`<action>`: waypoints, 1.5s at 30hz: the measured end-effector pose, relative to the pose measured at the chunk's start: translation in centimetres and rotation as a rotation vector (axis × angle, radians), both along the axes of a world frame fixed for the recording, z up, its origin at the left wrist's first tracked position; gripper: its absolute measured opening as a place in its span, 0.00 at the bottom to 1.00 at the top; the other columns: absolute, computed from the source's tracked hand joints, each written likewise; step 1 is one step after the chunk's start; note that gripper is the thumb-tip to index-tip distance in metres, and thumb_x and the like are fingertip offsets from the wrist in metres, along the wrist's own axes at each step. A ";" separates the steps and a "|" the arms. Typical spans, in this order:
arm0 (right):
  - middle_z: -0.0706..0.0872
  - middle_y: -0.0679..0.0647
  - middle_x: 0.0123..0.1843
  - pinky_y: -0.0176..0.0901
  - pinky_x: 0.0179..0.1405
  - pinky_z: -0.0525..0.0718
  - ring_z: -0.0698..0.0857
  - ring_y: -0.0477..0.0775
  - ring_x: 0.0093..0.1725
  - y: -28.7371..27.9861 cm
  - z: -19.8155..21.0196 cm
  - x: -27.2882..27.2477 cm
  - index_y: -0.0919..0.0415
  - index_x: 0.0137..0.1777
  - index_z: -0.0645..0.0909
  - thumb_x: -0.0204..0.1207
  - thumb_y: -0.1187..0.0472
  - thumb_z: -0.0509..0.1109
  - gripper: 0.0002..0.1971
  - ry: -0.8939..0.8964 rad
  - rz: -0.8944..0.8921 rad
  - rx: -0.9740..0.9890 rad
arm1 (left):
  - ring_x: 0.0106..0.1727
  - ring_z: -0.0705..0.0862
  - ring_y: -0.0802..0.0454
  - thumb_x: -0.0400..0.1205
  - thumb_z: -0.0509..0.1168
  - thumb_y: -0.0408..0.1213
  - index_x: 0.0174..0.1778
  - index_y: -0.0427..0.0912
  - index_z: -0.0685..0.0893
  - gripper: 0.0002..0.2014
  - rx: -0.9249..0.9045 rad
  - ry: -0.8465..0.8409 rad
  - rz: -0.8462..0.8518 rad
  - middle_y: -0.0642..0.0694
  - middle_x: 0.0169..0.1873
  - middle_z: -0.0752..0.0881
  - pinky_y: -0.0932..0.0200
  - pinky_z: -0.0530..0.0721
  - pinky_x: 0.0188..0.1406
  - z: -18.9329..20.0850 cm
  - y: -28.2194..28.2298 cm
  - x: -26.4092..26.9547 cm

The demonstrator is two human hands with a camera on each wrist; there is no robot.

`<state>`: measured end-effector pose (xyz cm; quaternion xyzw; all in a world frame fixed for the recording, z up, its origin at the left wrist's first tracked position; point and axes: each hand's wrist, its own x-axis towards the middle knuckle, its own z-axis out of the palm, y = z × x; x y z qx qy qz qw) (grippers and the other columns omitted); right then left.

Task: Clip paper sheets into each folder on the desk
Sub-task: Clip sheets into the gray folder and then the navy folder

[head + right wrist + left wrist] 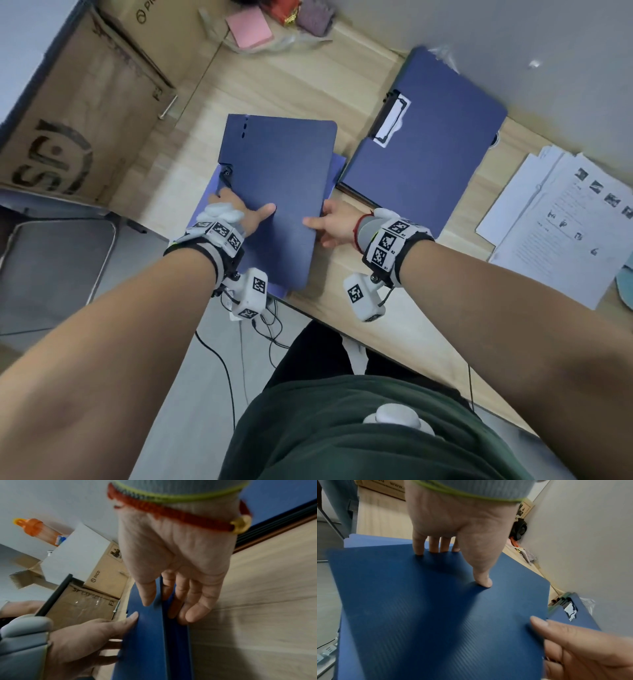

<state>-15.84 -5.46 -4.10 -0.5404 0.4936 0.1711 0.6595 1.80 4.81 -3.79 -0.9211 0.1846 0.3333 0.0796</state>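
Left of the clipboard point(424, 137), your left hand point(239, 216) and right hand point(334, 226) pinch the folder point(277, 192) edges; stiff, light, slick cover; hold both sides

Soft, even indoor light fills all three views, with no hard glare. In the left wrist view the left hand point(453, 524) throws a broad, soft shadow toward 6 o'clock across the blue folder point(436, 615). Wide-angle bending stretches the edges, worst at 5 and 7 o'clock in the head view, and both wrist views smear with motion blur.
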 end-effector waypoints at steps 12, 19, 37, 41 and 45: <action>0.88 0.52 0.65 0.58 0.55 0.89 0.88 0.56 0.62 -4.5 5.7 -9.2 0.52 0.70 0.77 0.82 0.64 0.69 0.17 -0.218 -0.236 -0.059 | 0.55 0.85 0.29 0.69 0.37 0.78 0.59 0.36 0.86 0.53 -0.157 0.003 0.163 0.27 0.53 0.87 0.39 0.79 0.64 0.8 -4.0 -1.2; 0.88 0.50 0.64 0.50 0.51 0.89 0.88 0.53 0.60 -5.5 7.2 -22.4 0.50 0.73 0.77 0.83 0.63 0.67 0.19 -0.106 -0.359 -0.128 | 0.44 0.85 0.41 0.88 0.51 0.51 0.56 0.30 0.82 0.26 -0.298 0.365 -0.068 0.29 0.52 0.87 0.45 0.88 0.54 4.9 -9.1 -12.8; 0.90 0.47 0.60 0.60 0.59 0.86 0.88 0.54 0.61 1.4 0.3 -43.3 0.46 0.65 0.81 0.82 0.62 0.67 0.15 0.064 -0.711 -0.034 | 0.45 0.75 0.43 0.83 0.59 0.30 0.62 0.26 0.82 0.15 -0.105 0.292 -0.722 0.31 0.51 0.84 0.54 0.71 0.31 3.4 -11.1 -32.9; 0.90 0.44 0.60 0.67 0.61 0.85 0.88 0.55 0.62 1.5 -2.0 -44.5 0.41 0.64 0.80 0.71 0.53 0.70 0.20 0.086 -0.669 -0.032 | 0.45 0.76 0.42 0.82 0.61 0.31 0.61 0.26 0.82 0.15 -0.086 0.261 -0.695 0.37 0.43 0.78 0.54 0.74 0.47 2.7 -10.5 -33.3; 0.88 0.48 0.63 0.66 0.59 0.87 0.87 0.57 0.62 1.5 -2.9 -44.7 0.46 0.69 0.76 0.72 0.52 0.70 0.23 0.115 -0.626 -0.063 | 0.45 0.77 0.43 0.82 0.61 0.33 0.61 0.29 0.83 0.15 -0.087 0.291 -0.667 0.37 0.44 0.80 0.53 0.76 0.48 2.1 -10.1 -33.7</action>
